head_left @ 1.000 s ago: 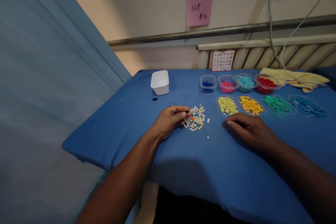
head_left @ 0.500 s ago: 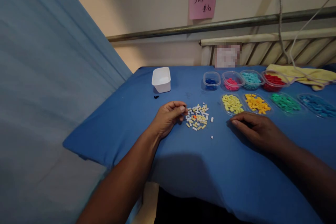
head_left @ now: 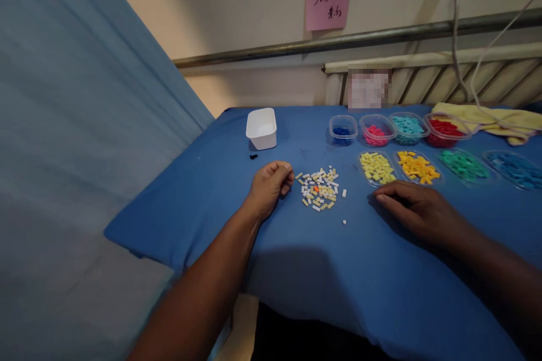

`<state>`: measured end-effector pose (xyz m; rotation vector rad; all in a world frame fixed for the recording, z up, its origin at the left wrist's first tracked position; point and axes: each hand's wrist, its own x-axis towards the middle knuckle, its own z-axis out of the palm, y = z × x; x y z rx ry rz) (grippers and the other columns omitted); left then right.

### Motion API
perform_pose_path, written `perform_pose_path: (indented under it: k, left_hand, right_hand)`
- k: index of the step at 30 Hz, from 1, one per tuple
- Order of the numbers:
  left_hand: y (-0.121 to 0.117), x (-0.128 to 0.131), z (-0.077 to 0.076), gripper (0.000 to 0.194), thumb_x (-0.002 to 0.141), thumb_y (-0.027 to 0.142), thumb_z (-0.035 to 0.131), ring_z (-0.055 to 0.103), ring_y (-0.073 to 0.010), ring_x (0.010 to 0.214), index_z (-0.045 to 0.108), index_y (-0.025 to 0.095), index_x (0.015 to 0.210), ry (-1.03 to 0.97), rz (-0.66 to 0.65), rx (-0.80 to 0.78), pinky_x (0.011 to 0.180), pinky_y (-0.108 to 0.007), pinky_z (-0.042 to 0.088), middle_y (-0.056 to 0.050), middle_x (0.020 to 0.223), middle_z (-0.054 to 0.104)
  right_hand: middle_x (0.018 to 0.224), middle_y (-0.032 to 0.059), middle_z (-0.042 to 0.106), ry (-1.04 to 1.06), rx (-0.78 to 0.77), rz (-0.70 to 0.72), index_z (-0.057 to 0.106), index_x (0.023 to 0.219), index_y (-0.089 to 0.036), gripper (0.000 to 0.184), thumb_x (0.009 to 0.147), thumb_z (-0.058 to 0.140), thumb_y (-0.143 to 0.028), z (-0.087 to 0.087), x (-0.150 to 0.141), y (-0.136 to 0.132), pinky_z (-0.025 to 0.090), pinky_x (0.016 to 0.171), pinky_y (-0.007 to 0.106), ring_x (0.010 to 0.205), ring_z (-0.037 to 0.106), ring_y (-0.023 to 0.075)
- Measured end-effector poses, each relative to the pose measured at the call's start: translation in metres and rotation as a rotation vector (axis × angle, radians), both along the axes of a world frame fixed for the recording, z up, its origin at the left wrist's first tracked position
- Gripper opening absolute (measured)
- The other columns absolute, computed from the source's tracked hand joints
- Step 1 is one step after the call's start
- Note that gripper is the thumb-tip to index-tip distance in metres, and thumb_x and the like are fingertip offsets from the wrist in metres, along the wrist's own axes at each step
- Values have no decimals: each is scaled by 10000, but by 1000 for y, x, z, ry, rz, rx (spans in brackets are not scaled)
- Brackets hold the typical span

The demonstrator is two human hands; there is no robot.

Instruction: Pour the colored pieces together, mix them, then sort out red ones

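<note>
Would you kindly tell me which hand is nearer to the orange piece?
Left. The left hand is close by, to the left of the orange piece; the right hand is farther off, to its right.

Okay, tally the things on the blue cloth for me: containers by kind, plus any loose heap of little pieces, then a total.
White tub: 1
Clear tubs in the back row: 4
Clear trays in the front row: 4
Loose heap between the left hand and right hand: 1
Total: 10
</note>
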<state>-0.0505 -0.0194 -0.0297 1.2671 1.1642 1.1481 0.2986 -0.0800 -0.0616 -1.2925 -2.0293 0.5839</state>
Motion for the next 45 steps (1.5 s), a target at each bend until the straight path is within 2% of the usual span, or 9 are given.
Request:
perform_pose_path:
  k: [2,4,6,8,14,23,30,39,45]
  left_hand:
    - [-1,0,-7,265,965,438,697,579,-126,645,700,189,874,213,30,159,620,-270,442,-12,785,679]
    - [-3,0,-13,177,979,361,687,675,-182,860,768,204,971,455,-21,343,820,-325,522,-45,915,745]
    - [-4,-1,-16,168,989,296,670,696,-222,1023,801,225,1066,623,-120,453,960,-380,528,-68,1046,772]
    - [-5,-2,-18,193,1001,265,650,697,-235,1071,805,233,1113,692,-168,480,998,-401,531,-77,1097,776]
    - [-4,-6,-19,230,986,181,617,699,-235,1088,802,235,1112,722,-171,484,1025,-418,537,-71,1101,776]
    - [3,4,-15,174,1017,280,655,678,-253,1052,816,232,1062,856,-151,537,969,-419,524,-78,1033,758]
    - [10,11,-10,231,1002,229,619,685,-262,1043,817,245,1119,976,-194,510,972,-424,514,-71,1038,768]
    - [13,10,-13,169,974,210,623,684,-255,1024,788,230,1008,939,-112,478,909,-391,518,-68,1041,759]
    - [15,15,-12,140,991,246,639,684,-267,1022,777,227,987,1010,-84,452,893,-396,499,-72,1039,767]
  right_hand:
    - [1118,63,821,1,-11,1,786,1102,-280,269,1072,598,-470,-2,1,0,614,882,420,1004,772,278]
    - [1115,67,821,-1,-14,-1,789,1105,-282,277,1066,603,-483,-3,2,0,616,880,432,1000,773,285]
    - [1103,66,821,-4,-14,-4,791,1096,-287,275,1059,612,-492,-4,2,0,620,878,445,985,775,289]
    - [1100,66,822,-2,-13,-7,793,1089,-291,271,1054,616,-493,-5,3,0,625,880,458,979,778,294]
    - [1095,70,826,14,-5,-15,803,1087,-289,264,1040,630,-483,-2,1,0,644,865,461,983,786,304]
    - [1118,56,817,-3,-5,12,792,1082,-295,235,1063,614,-448,-2,-2,2,617,894,434,1007,773,281]
    - [1101,57,818,6,2,16,795,1080,-291,213,1052,621,-409,0,-5,3,620,886,437,992,769,275]
    - [1078,65,816,6,18,22,786,1059,-291,219,1061,599,-406,4,-7,2,620,880,458,978,760,279]
    - [1082,53,814,-2,24,22,777,1053,-296,207,1063,598,-399,4,-7,2,616,885,435,981,765,268]
